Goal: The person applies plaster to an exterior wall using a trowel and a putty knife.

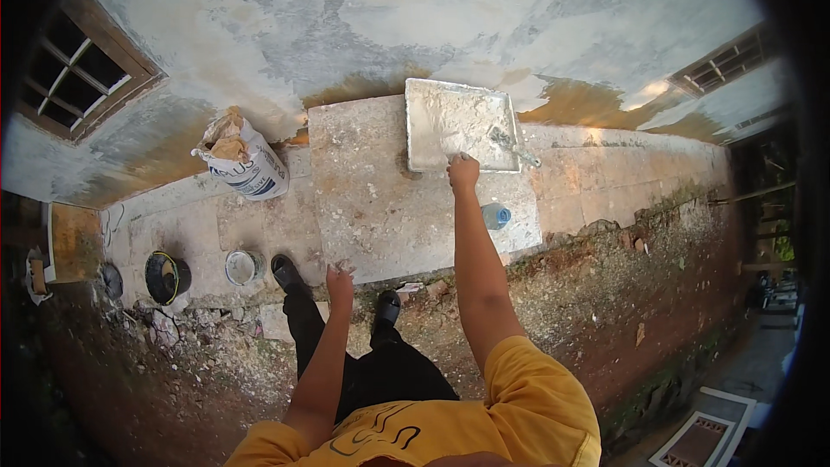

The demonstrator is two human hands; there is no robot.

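My right hand reaches over the near edge of a white, shallow rectangular tray smeared with pale plaster-like paste. Its fingers are closed, but what they hold, if anything, blends into the paste. Toward the tray's right side lies a paste-coated tool, its handle sticking out past the rim. Lower down, my left hand hangs in front of my body, near the board's front edge. Its fingers look curled together, and anything in them is too small to name.
Beneath the tray is a splattered board with a blue-tinted plastic bottle. To the left stand an open powder sack, a black bucket and a white pail. A patchy plastered wall rises behind; rough, stony ground borders the ledge.
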